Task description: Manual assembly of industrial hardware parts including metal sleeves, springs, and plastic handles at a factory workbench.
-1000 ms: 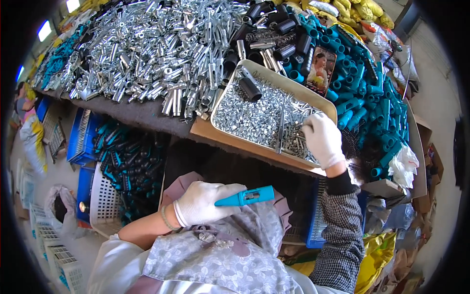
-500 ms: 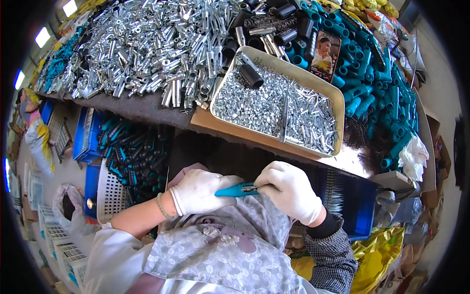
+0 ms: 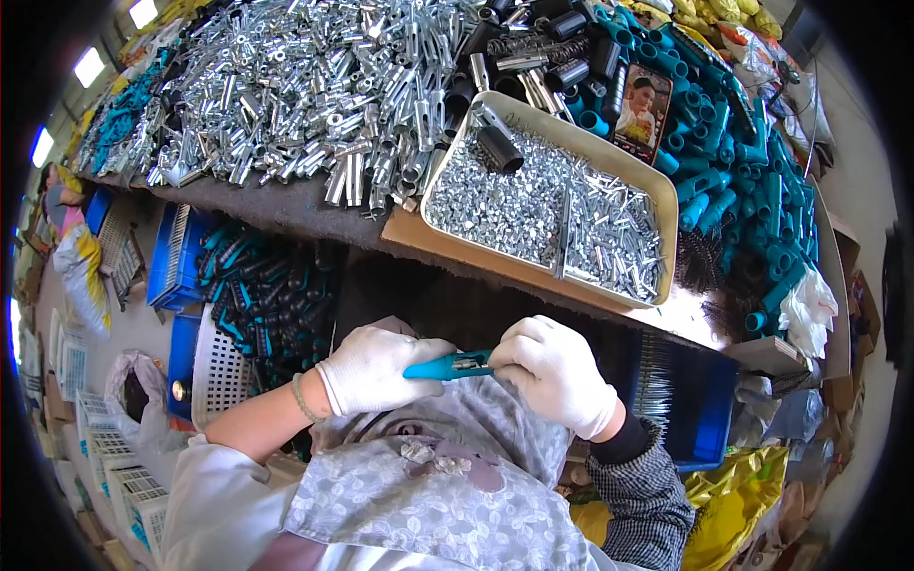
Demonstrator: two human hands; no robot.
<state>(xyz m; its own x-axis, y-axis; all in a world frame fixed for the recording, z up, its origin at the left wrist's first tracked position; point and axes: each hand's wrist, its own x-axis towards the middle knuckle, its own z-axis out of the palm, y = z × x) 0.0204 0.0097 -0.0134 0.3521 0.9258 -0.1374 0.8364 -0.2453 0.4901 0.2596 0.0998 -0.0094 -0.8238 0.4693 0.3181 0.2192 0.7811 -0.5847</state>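
Note:
A teal plastic tool handle (image 3: 434, 367) with a silver metal insert (image 3: 470, 362) lies level in front of my apron. My left hand (image 3: 373, 369), in a white glove, is closed around its left end. At the insert's right end, my gloved right hand (image 3: 557, 376) has its thumb and fingertips pinched together. Whatever sits between those fingertips is hidden. Beyond the hands, on the bench edge, stands a cream tray (image 3: 533, 276) of small metal parts, split by a divider. A black sleeve (image 3: 500, 149) rests on the tray's contents.
Silver metal parts (image 3: 305, 95) are heaped across the bench, with teal handles (image 3: 752, 190) piled at right. A phone (image 3: 643, 112) leans behind the tray. Below the bench, a white basket (image 3: 221, 366) adjoins black-and-teal pieces (image 3: 271, 295) at left; a blue bin (image 3: 700, 409) stands at right.
Both hands and the handle have shifted slightly left. The right fingertips have drawn a little away from the silver insert, so more of it shows.

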